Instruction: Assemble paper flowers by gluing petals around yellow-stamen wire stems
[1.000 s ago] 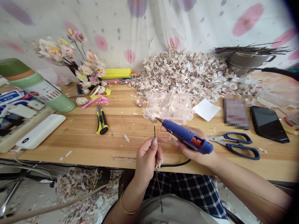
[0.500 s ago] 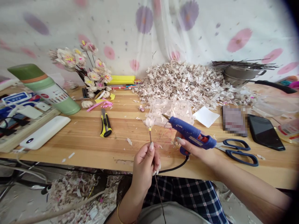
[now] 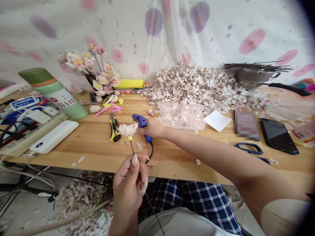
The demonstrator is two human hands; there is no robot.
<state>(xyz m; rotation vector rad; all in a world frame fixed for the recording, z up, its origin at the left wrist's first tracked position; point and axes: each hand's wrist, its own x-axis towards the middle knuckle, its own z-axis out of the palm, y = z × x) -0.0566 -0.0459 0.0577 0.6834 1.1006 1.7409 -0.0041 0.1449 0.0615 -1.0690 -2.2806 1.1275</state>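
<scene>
The one camera sits on my head, facing forward and down, so I look from close above my hands (image 3: 129,185) at the desk (image 3: 182,154) across the middle of the frame, with the flowered cloth (image 3: 123,29) behind along the top.

The glue gun (image 3: 139,121) is blue, the flower (image 3: 128,129) pale pink. The trousers (image 3: 182,200) are navy plaid; the curtain (image 3: 123,26) has pink and purple blooms.
</scene>
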